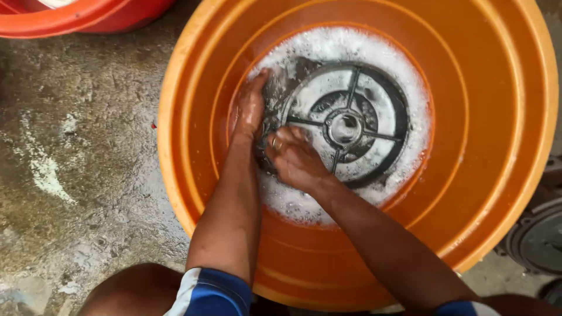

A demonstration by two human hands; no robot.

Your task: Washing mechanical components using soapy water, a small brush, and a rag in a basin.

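Head view, both hands' fingers gripping round metal grate (pixel 351 126), left rim, orange basin (pixel 497 193) walls close.

We see a wet, stained concrete floor (pixel 76 169) filling the left side of the frame, with pale streaks and patches across its grey-brown surface. On it stands a large orange plastic basin (pixel 497 175) that takes up the centre and right of the frame. At the upper left, the edge of a red basin (pixel 88 17) rests on the same floor. At the lower right edge, a dark round metal part (pixel 538 240) lies just beside the orange basin.
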